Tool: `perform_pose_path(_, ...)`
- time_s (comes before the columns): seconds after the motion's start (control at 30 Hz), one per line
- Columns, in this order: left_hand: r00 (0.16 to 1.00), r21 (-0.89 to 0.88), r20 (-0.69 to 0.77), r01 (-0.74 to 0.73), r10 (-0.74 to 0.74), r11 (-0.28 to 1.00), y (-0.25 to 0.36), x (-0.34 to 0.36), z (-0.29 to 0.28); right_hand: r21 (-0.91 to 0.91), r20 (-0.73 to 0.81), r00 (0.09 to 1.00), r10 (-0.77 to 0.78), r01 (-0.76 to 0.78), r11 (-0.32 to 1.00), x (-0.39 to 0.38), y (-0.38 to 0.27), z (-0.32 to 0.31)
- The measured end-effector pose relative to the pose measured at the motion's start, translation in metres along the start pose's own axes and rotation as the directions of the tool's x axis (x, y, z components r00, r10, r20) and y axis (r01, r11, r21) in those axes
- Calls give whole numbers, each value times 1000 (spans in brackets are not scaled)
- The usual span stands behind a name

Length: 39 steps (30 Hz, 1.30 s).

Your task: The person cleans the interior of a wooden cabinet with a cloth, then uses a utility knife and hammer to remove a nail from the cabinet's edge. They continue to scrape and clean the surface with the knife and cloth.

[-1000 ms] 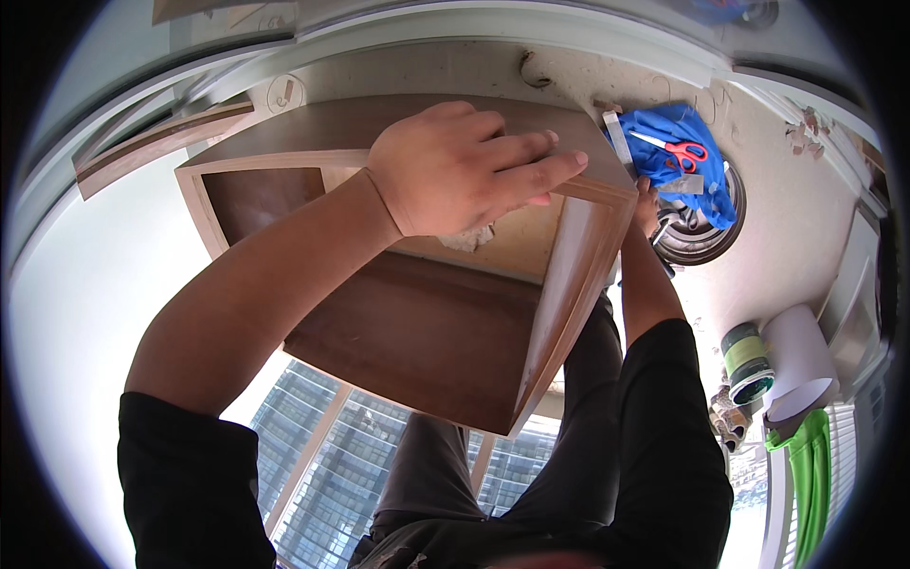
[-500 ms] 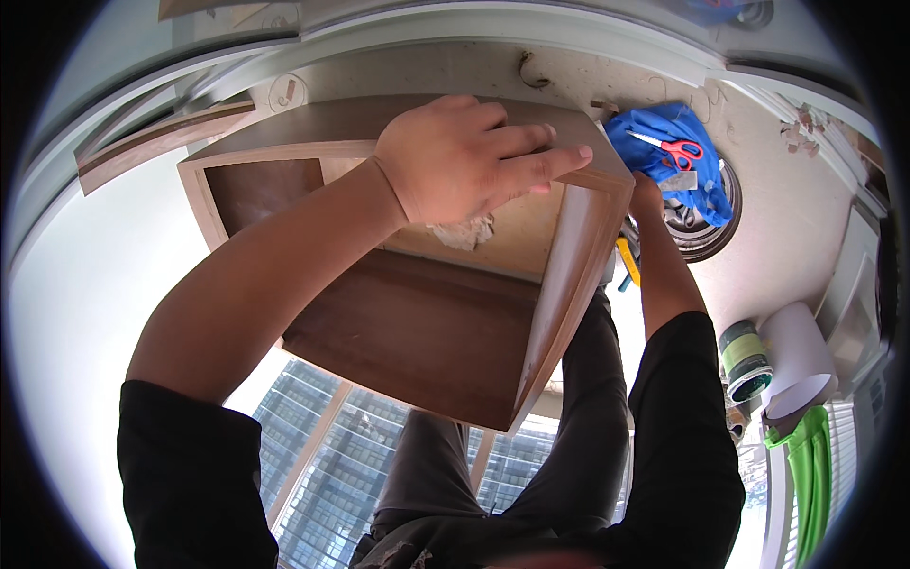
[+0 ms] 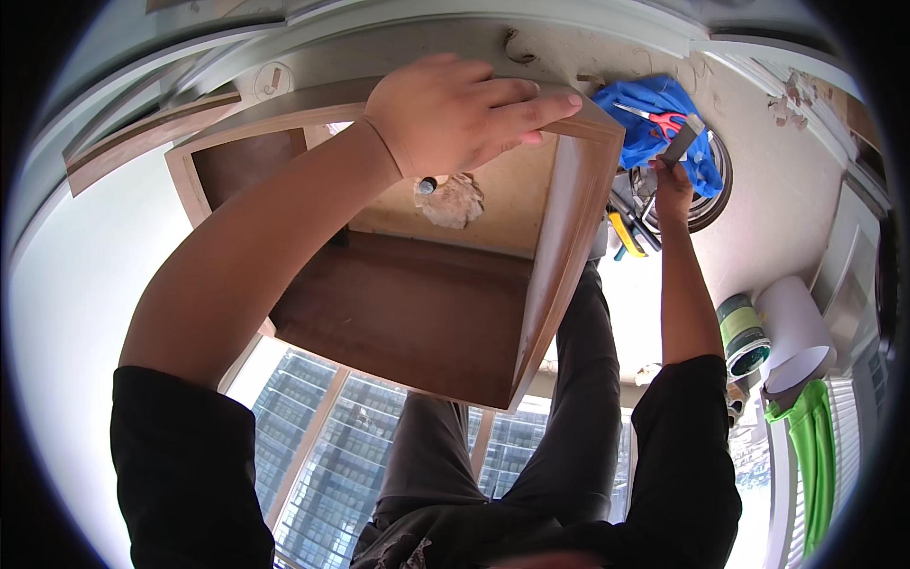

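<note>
A brown wooden cabinet box [image 3: 408,313], open-fronted, tilts in front of me over my legs. Across its top edge lies my left hand [image 3: 450,112], palm down, with the fingers stretched toward the right corner. Its thumb is hidden. To the right of the cabinet, my right hand [image 3: 673,190] is closed on a flat grey strip [image 3: 681,142], whose exact kind I cannot make out. The strip points up, in front of a blue cloth [image 3: 637,142]. Red-handled scissors [image 3: 664,121] rest on that cloth, just beyond the strip.
Beneath the cloth is a round dark-rimmed container [image 3: 724,190]. A yellow-handled tool [image 3: 626,235] lies nearer. Farther right are a green can [image 3: 743,332], a white roll [image 3: 794,327] and a bright green cloth [image 3: 810,465]. A loose wooden board [image 3: 142,142] sits at the far left.
My right hand has come up and clear of the cabinet's side, lifting the grey strip off the blue cloth area. The cabinet and left hand appear slightly higher and farther left.
</note>
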State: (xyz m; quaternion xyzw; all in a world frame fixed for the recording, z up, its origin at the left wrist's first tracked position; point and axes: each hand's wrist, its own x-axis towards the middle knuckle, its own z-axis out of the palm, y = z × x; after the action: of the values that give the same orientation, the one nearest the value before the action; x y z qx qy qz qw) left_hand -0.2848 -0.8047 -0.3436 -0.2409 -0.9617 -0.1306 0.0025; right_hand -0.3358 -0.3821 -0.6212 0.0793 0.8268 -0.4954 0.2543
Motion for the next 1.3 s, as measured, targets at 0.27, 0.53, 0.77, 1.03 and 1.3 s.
perform_pose_path(0.27,989,94,112,91,-101,991,3,-3,1,234,-70,982,-177,189,954,-54,-167,-39)
perform_pose_path(0.53,888,0,-400,246,-225,969,13,-46,-12,65,309,890,-336,333,941,-117,-305,-45)
perform_pose_path(0.77,377,-3,-633,872,-676,489,-38,-315,-75,-61,445,747,-494,576,815,-174,-434,75)
perform_pose_path(1.03,-207,-129,-472,978,-857,-165,-81,-483,-44,36,759,448,-472,695,718,-199,-523,328)
perform_pose_path(1.3,-209,-149,-419,976,-883,-160,-79,-476,-46,153,788,130,-602,906,396,-193,-556,509)
